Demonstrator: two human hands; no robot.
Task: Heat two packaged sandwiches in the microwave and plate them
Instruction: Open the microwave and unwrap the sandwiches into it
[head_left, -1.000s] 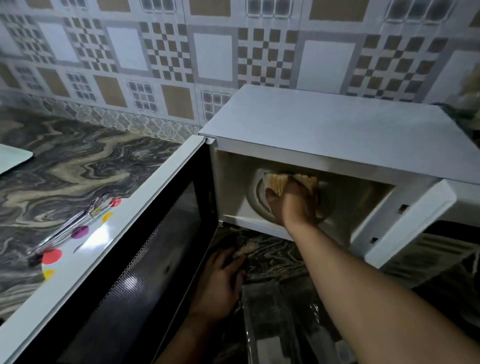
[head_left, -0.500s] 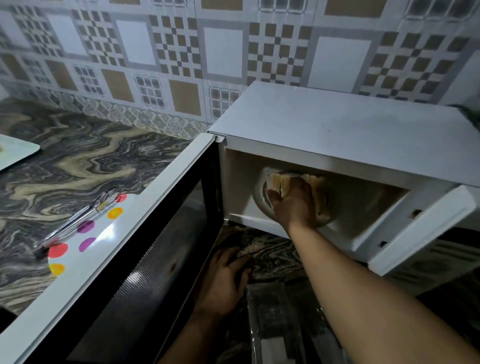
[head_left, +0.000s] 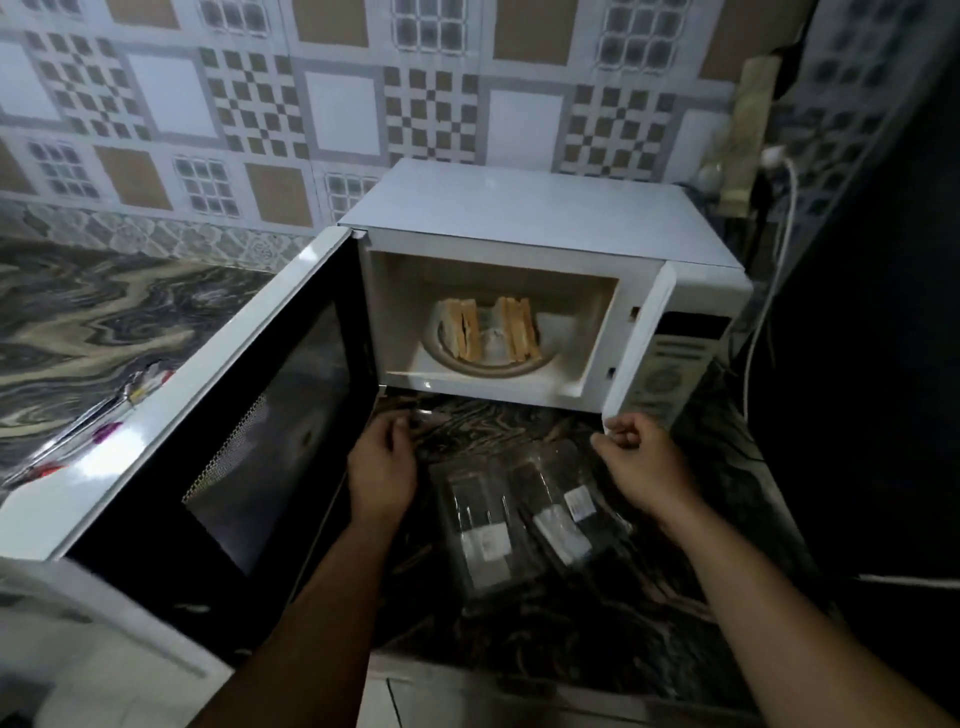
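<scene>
The white microwave (head_left: 524, 218) stands open, its door (head_left: 249, 415) swung out to the left. Two sandwich halves, one on the left (head_left: 462, 330) and one on the right (head_left: 517, 330), stand on edge on the turntable plate (head_left: 493, 369) inside. My left hand (head_left: 382, 467) hovers below the door's inner edge with fingers loosely curled, holding nothing. My right hand (head_left: 641, 462) hangs in front of the microwave's lower right corner, fingers curled, empty. Two empty clear wrappers (head_left: 488, 530) (head_left: 566, 509) lie on the counter between my hands.
The dark marbled counter (head_left: 104, 322) stretches left. A white plate with coloured dots (head_left: 111, 431) and metal tongs (head_left: 122, 397) lie behind the door. A white cable (head_left: 774, 270) and a plug run down the right wall beside a dark surface.
My right hand has let go of the sandwiches and pulled out of the microwave to its front right corner. My left hand has lifted slightly. The view has backed away.
</scene>
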